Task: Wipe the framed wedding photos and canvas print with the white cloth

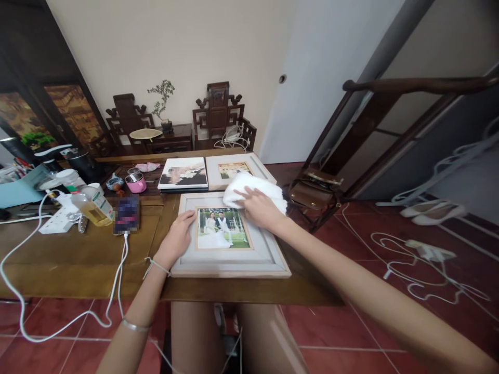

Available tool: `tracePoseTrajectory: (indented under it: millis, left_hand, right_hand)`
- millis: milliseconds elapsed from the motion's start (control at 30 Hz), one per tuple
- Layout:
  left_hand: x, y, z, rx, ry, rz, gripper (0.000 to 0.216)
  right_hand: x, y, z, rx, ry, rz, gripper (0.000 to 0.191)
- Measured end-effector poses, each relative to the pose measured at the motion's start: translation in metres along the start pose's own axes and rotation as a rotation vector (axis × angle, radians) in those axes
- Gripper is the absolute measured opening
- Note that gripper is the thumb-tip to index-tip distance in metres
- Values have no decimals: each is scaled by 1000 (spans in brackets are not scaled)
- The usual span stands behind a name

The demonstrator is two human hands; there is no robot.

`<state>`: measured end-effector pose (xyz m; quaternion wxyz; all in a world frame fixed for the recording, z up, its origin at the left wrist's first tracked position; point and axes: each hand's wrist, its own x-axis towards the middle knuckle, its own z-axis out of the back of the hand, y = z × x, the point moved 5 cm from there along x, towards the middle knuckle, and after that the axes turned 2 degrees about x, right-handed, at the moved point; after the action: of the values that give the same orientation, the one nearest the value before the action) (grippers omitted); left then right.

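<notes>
A white-framed wedding photo (230,257) lies flat on the wooden table (78,254) in front of me. My left hand (177,236) rests open on the frame's left side, fingers flat against it. My right hand (259,208) presses a white cloth (249,187) onto the frame's upper right corner, fingers laid over the cloth.
A second framed photo (237,169) and a photo book (183,174) lie behind. To the left are a phone (127,214) on a white cable, an oil bottle (93,208), a power strip (58,221) and a pink cup (135,183). A wooden stair rail (390,104) rises at right; cables cross the red tile floor.
</notes>
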<state>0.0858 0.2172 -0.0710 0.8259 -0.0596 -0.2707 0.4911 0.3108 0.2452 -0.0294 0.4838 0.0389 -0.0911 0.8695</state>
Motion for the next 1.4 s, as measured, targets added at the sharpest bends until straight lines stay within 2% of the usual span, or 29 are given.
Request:
tracePoseTrajectory:
  millis: [67,133,300,400,467,533,600,700,833,933,1000,1133,1233,1300,1400]
  left_hand:
    - [0,2,-1,-3,-16,2,58]
    - [-1,4,-3,-17,-38,10,59]
    - [-3,6,-5,-46,-78,11,57]
    - [-4,6,-5,-60,-98,9,58]
    - [-4,6,-4,-70,-100,12,59]
    - [-4,6,-5,-71,-85,18,60]
    - [-3,6,-5,-62,-55,26,59]
    - [-3,6,-6,-51,-9,32,56]
    - [-3,2,-3,-99,-18,38,46]
    - [-4,-2,7,-153,-132,74,44]
    - [-5,-4,14,-186,-209,116,47]
    - [-6,-4,21,-224,-277,172,48]
    - [-6,-5,20,-187,-279,162,47]
    - [-6,-4,19,-149,-264,142,47]
    - [-5,-4,15,-104,-212,119,48]
  right_hand:
    - [6,1,-1,-44,48,19,49]
    - [-5,12,1,-46,131,49,51]
    - [-79,56,32,131,340,149,53]
    - [-117,84,58,302,376,227,59]
    - [-125,99,65,377,371,268,64]
    - [-116,104,62,399,324,252,68]
    - [-93,99,48,354,259,192,67]
    - [-44,77,22,197,193,89,59]
    - [16,53,3,88,87,-10,59]
    - [37,68,1,109,90,64,59]
    - [35,89,3,133,125,177,60]
    - [-5,119,20,247,256,406,61]
    - [-55,121,40,396,343,510,67]
    - [-87,111,51,446,366,458,72]
    - [-122,82,52,410,401,233,72]
